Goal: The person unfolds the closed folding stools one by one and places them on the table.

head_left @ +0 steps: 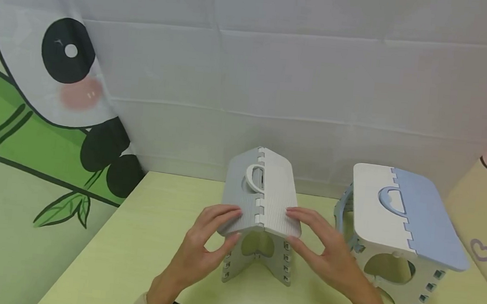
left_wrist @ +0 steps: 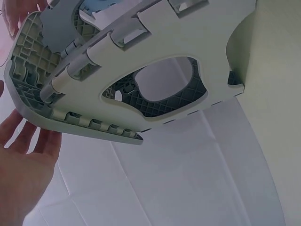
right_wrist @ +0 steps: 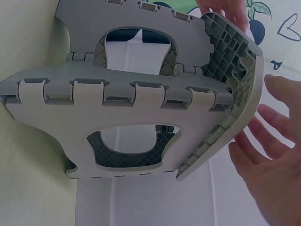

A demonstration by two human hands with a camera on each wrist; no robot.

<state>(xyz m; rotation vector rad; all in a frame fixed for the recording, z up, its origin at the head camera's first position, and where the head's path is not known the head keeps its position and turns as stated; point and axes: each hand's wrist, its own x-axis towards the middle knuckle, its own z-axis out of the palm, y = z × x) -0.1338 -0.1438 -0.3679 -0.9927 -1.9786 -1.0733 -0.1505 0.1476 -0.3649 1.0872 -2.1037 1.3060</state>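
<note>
A small folding step stool, half grey [head_left: 233,190] and half white [head_left: 281,189], stands partly folded on the table, its top peaked like a roof along the hinge. A loop handle [head_left: 250,179] sticks up at that hinge. On the grey half rest the extended fingers of my left hand [head_left: 200,245], with the thumb by the front edge. My right hand [head_left: 326,253] lays its fingers on the white half, thumb near the front corner. From below, the right wrist view shows the ribbed underside [right_wrist: 221,52] and the hinged legs [right_wrist: 136,113] spread in a V.
To the right a second folding stool, white [head_left: 374,202] and blue [head_left: 429,216], stands unfolded with a flat top. The pale yellow table [head_left: 129,267] meets a white cloth [head_left: 276,77] at its back edge. A printed cartoon cloth [head_left: 19,127] hangs at the left.
</note>
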